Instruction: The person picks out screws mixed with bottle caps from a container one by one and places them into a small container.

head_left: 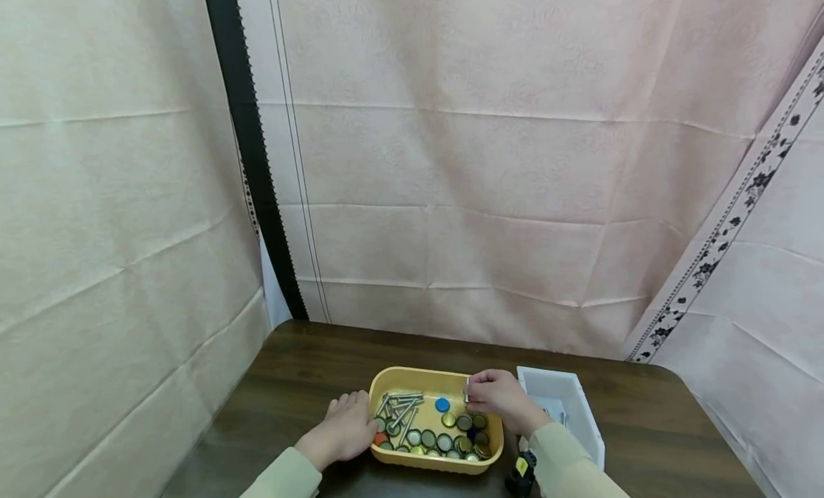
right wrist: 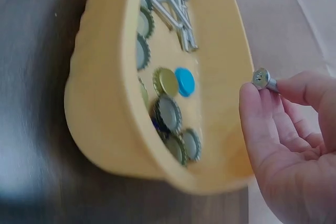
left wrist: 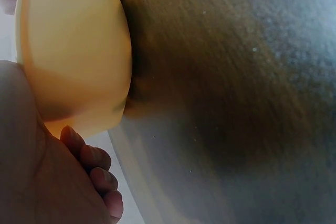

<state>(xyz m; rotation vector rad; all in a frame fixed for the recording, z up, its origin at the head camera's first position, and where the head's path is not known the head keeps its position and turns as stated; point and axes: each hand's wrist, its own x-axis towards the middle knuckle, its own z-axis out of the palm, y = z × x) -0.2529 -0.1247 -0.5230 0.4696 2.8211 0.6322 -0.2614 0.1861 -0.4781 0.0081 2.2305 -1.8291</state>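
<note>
My right hand (head_left: 501,399) pinches a silver screw (right wrist: 261,78) between thumb and fingers, its round recessed head facing the right wrist camera. It is over the right end of a yellow plastic tray (head_left: 425,376). My left hand (head_left: 347,425) rests against the tray's left end, thumb at the rim and fingers loosely bent outside. Inside the tray, several long silver screws (head_left: 400,406) lie in a heap at the left. Many crimped bottle caps (head_left: 444,441) spread along the near side and right. A blue cap (head_left: 442,405) lies near the middle.
A white bin (head_left: 589,412) stands just right of the yellow tray, with a few small metal pieces inside, partly hidden by my right forearm. A black object with a yellow label (head_left: 521,466) is by my right sleeve. The dark wooden table (head_left: 309,362) meets hanging cloth behind and at the sides.
</note>
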